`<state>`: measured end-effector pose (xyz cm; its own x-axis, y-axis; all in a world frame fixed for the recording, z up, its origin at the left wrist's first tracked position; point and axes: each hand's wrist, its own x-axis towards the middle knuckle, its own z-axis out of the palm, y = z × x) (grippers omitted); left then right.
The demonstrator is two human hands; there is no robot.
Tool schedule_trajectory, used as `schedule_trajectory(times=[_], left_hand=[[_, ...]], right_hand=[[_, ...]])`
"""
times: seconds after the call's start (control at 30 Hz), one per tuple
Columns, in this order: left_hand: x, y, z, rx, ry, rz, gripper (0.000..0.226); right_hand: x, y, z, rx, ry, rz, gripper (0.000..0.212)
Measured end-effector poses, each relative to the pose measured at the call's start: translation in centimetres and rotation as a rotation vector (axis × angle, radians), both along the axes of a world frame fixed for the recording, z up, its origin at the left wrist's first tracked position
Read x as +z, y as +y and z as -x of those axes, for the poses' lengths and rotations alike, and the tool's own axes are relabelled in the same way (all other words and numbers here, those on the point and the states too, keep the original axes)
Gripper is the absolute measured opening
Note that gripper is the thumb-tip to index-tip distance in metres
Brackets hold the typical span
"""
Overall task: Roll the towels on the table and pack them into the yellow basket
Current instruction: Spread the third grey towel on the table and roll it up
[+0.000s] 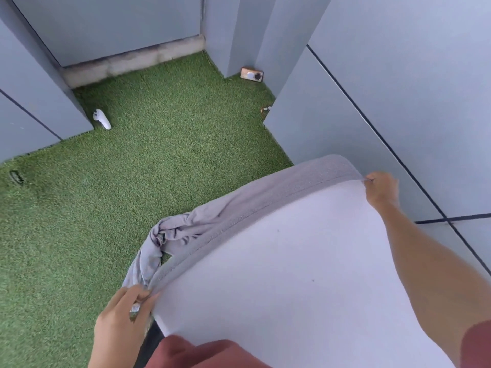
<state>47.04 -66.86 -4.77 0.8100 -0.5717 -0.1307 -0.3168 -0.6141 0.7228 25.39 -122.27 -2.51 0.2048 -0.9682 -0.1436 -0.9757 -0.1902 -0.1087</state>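
- Green artificial turf (pixel 164 155) covers the floor, boxed in by grey panel walls (pixel 398 75); the white table (pixel 305 274) fills the lower right of my view.
- One grey towel (pixel 239 211) lies along the table's far edge. Its right part sits fairly flat on the edge, while its left part is bunched and hangs off the corner over the turf.
- Left hand (pixel 125 312): fingers curled, pinching the towel's near-left end at the table corner. Something small and patterned shows between the fingers, possibly a label; I cannot tell.
- Right hand (pixel 381 188): arm stretched across the table, fingertips pinching the towel's far-right corner at the table edge.
- My read: the hands hold two ends of the towel, likely to stretch it out flat. No rolled portion shows anywhere.
- Yellow basket: not in view. No other towels in view either, so I cannot say how many are packed or waiting.
- Progress judged: early on this towel. Spreading, rolling and carrying to the basket all remain.
- Also on the turf: a white handheld object (pixel 102 119) by the left wall, a small tan device (pixel 252 74) by the far pillar, and a dark ring-shaped item (pixel 16 177) at far left.
- Red fabric (pixel 202 351) at the bottom is the person's clothing.
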Motion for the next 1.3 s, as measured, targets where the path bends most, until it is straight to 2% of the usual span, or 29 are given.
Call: schedule_trajectory(times=[0.17, 0.3, 0.4, 0.57, 0.77, 0.93, 1.0, 1.1, 1.3], left_hand=[[-0.2, 1.8, 4.3, 0.029, -0.053, 0.071, 0.031], [-0.7, 2.5, 7.7, 0.123, -0.035, 0.133, 0.025], [-1.2, 3.1, 10.3, 0.164, 0.015, 0.094, 0.024], [-1.2, 4.3, 15.5, 0.203, 0.044, 0.071, 0.016], [-0.6, 5.1, 22.5, 0.295, 0.041, 0.064, 0.018], [-0.1, 5.9, 29.7, 0.375, 0.061, 0.045, 0.023], [0.1, 6.2, 33.6, 0.440, 0.069, 0.037, 0.026], [0.6, 6.4, 39.7, 0.505, 0.042, 0.060, 0.027], [0.8, 7.8, 49.4, 0.516, 0.018, 0.023, 0.028]], right_hand=[[0.3, 2.0, 6.2, -0.058, 0.026, -0.001, 0.032], [0.7, 3.2, 9.8, -0.045, 0.013, -0.004, 0.026], [0.3, 3.7, 12.4, -0.052, -0.003, 0.036, 0.036], [-0.4, 4.2, 15.7, -0.041, -0.050, 0.055, 0.039], [-0.3, 5.1, 20.6, 0.020, -0.052, 0.062, 0.037], [-0.3, 6.1, 25.5, 0.083, -0.103, 0.078, 0.046], [-0.4, 6.4, 27.1, 0.114, -0.132, 0.089, 0.041], [-0.7, 6.8, 30.8, 0.107, -0.169, 0.079, 0.020], [-1.6, 7.8, 39.3, 0.109, -0.304, 0.069, 0.020]])
